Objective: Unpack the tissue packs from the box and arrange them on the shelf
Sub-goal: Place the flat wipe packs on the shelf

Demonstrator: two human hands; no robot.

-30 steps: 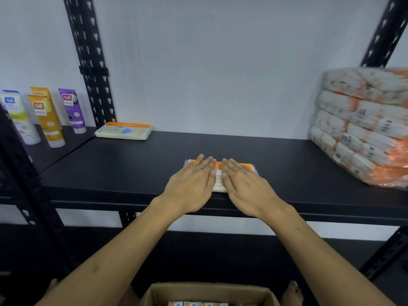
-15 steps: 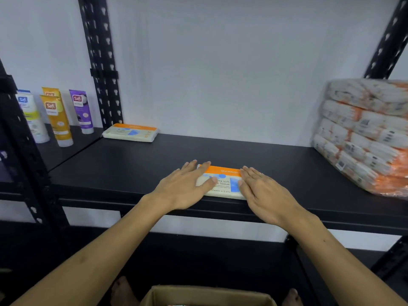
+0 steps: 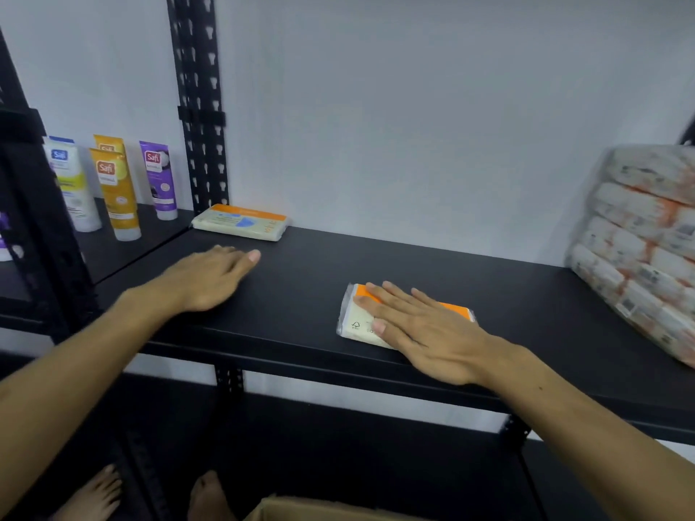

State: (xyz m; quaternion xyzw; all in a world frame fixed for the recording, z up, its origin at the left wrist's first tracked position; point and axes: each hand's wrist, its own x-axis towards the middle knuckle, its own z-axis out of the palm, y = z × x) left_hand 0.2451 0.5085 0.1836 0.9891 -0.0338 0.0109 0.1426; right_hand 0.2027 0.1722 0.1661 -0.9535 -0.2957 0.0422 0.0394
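Up on the black shelf [image 3: 376, 265], the right hand [image 3: 425, 329] lay flat, palm down, fingers spread and straight, pressed on top of a tissue pack [image 3: 357, 321] near the shelf's front edge. That pack was cream with an orange band along its far side, and the hand covered most of it, leaving its left end showing. The left hand [image 3: 210, 276] was well apart from the right, also flat and open with fingers together, low over the bare shelf surface; it was blurred, so contact with the shelf could not be told. It gripped nothing. Just beyond its fingertips, a second tissue pack [image 3: 240, 221] lay flat at the back left of the shelf, against the wall beside the black upright post [image 3: 199, 107]. At the right end sat a large wrapped bundle of packs [image 3: 639, 250], leaning and blurred. On the neighbouring shelf to the left stood four tubes [image 3: 113, 189]. At the bottom edge showed the cardboard box [image 3: 301, 511] rim, with bare feet [image 3: 207, 494] beside it.
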